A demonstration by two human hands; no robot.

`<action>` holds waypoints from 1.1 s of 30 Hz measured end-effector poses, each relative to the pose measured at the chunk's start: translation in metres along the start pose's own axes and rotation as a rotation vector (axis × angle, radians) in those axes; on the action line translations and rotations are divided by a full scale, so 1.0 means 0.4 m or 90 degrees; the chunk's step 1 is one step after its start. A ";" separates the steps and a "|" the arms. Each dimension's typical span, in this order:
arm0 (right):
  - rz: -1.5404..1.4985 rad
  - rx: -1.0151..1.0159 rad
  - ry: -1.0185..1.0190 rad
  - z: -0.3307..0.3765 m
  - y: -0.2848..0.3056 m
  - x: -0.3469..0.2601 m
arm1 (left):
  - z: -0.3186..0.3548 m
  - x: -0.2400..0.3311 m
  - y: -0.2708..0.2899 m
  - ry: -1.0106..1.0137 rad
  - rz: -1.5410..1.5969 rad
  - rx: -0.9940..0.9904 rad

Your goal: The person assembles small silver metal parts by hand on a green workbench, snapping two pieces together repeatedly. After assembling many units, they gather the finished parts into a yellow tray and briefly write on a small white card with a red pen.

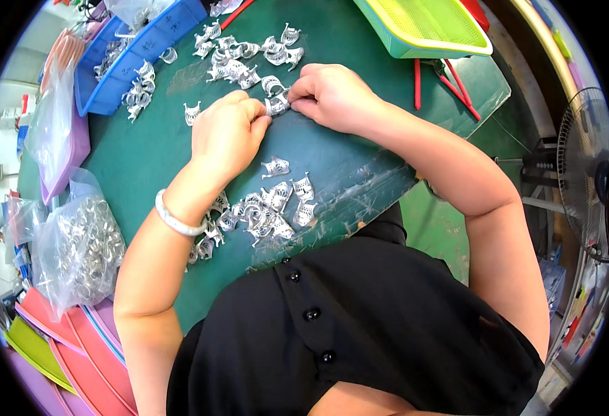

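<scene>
Over the green tabletop, both of my hands meet at a small curved silver metal piece with openwork [277, 105]. My right hand [333, 98] is closed, its thumb and fingertips pinching the piece's right edge. From the other side my left hand [225, 136] reaches in with bent fingers, thumb and forefinger pressed together at the piece's left end; its exact grip is partly hidden. Another such piece [272, 84] lies just beyond the held one. A loose group of the same silver pieces [232, 69] spreads farther off, and a second group [263, 213] lies nearer my body.
A blue bin [100, 97] with metal parts stands at the far left. Below it hangs a clear bag full of silver pieces [86, 236]. Far right are a green and yellow basket [415, 50] and red-handled pliers [462, 97]. A black fan [585, 173] stands right of the table [360, 163].
</scene>
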State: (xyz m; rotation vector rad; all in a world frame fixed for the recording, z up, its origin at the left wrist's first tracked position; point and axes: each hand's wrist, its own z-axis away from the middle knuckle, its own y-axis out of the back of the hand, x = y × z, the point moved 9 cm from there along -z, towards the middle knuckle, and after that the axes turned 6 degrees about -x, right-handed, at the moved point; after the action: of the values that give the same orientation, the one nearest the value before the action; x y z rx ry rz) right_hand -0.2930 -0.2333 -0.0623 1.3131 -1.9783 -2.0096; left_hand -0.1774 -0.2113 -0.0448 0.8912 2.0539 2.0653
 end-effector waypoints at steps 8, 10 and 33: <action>-0.055 -0.074 0.039 0.035 -0.042 -0.091 | 0.125 0.033 0.026 -0.128 -0.004 0.067; -0.087 -0.090 0.015 0.035 -0.048 -0.084 | 0.151 0.040 0.021 -0.155 -0.059 0.062; -0.114 -0.180 -0.106 0.017 -0.067 -0.085 | 0.210 -0.049 0.060 -0.026 0.032 0.019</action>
State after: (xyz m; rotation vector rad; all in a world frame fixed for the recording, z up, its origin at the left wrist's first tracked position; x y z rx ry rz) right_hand -0.2614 -0.2038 -0.0679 1.3367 -1.5994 -2.4445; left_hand -0.1147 -0.1481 -0.0351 0.9911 2.0677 2.0293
